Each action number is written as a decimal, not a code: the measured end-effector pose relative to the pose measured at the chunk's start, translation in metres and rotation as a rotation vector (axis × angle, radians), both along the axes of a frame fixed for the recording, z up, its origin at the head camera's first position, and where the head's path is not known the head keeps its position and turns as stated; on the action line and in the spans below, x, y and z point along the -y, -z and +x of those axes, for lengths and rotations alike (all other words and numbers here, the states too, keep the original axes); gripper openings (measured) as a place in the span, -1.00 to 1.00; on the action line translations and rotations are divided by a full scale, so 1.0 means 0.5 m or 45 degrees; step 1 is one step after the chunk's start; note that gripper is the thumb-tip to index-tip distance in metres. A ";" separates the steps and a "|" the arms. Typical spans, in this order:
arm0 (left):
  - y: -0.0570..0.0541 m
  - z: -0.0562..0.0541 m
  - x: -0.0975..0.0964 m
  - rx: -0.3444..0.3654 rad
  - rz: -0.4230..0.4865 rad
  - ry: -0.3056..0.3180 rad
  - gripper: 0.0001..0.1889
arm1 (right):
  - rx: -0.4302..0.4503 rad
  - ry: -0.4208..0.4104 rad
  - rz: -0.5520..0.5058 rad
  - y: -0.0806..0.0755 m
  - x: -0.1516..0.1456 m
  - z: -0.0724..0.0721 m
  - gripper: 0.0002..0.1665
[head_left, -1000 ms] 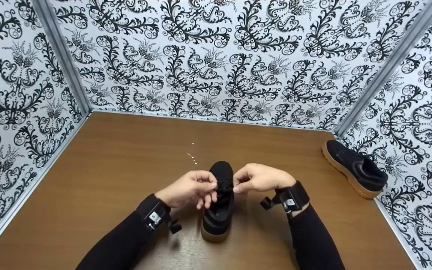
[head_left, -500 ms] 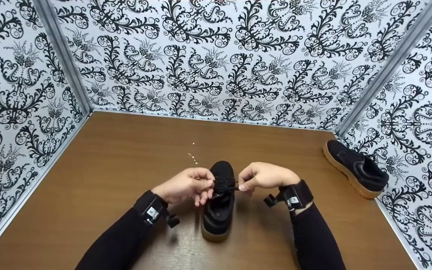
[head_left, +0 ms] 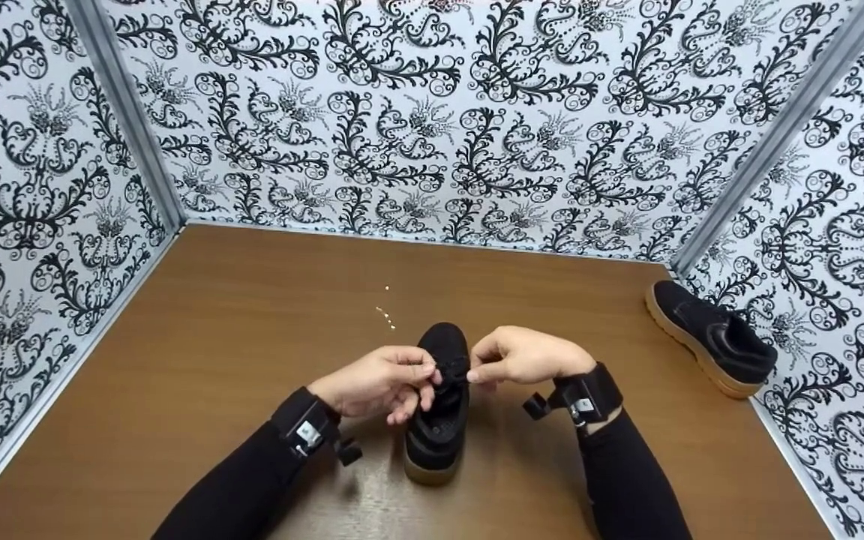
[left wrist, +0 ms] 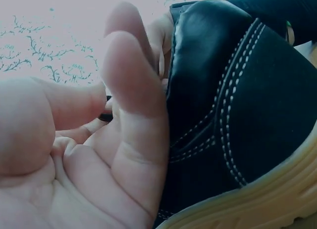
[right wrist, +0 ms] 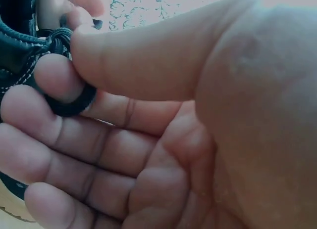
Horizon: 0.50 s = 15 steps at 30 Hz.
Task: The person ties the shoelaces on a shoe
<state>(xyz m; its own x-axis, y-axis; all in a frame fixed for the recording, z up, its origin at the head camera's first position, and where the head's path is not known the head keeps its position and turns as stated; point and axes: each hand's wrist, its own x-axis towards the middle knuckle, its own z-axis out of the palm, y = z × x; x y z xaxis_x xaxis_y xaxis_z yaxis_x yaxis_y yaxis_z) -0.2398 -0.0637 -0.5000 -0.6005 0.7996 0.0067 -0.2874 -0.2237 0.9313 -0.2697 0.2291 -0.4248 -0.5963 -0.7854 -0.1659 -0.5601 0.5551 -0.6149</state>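
A black shoe [head_left: 434,448] with a tan sole stands upright on the table, toe pointing away from me. Over its lacing my left hand [head_left: 381,381] pinches a black lace [left wrist: 106,115] between thumb and index finger. In the left wrist view, other fingers of that hand lie along the shoe's stitched side [left wrist: 198,145]. From the right, my right hand [head_left: 528,355] pinches a loop of shoelace [right wrist: 74,106] between thumb and index finger, close to the lacing knot [right wrist: 60,37]. My fingers partly hide the lacing in the head view.
A second black shoe [head_left: 713,337] with a tan sole lies against the right wall at the table's far right. Patterned walls [head_left: 432,135] enclose the brown wooden table [head_left: 267,300] at the back and both sides. Small bright spots [head_left: 385,316] show beyond the shoe's toe.
Half a second ago my hands stood slightly farther apart, with the lace stretched out to the right. Now both have drawn back in close over the lacing. The shoes stay put.
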 end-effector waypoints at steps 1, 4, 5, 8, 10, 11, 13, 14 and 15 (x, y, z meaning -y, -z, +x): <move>0.000 0.000 0.000 -0.009 -0.005 -0.017 -0.83 | 0.004 0.004 -0.006 0.000 0.000 0.000 -0.58; 0.000 0.000 0.000 -0.027 -0.027 -0.074 -0.81 | 0.031 0.007 0.001 0.001 -0.002 -0.001 -0.60; 0.000 0.000 -0.001 -0.024 -0.037 -0.091 -0.79 | 0.049 0.010 0.005 0.001 -0.003 -0.001 -0.61; 0.001 0.000 -0.003 -0.014 -0.075 -0.119 -0.73 | 0.110 0.023 0.014 0.002 -0.004 -0.003 -0.65; 0.001 0.000 -0.004 -0.001 -0.098 -0.136 -0.70 | 0.148 0.032 0.003 0.003 -0.005 -0.004 -0.68; 0.001 0.000 -0.005 0.006 -0.107 -0.144 -0.70 | 0.162 0.037 -0.003 0.003 -0.007 -0.005 -0.69; 0.000 0.000 -0.006 0.015 -0.122 -0.159 -0.71 | 0.174 0.044 -0.015 0.004 -0.009 -0.007 -0.70; 0.000 -0.001 -0.006 0.019 -0.125 -0.166 -0.71 | 0.178 0.043 -0.022 0.005 -0.011 -0.008 -0.70; -0.001 0.000 -0.006 0.022 -0.127 -0.172 -0.71 | 0.179 0.042 -0.030 0.006 -0.012 -0.010 -0.69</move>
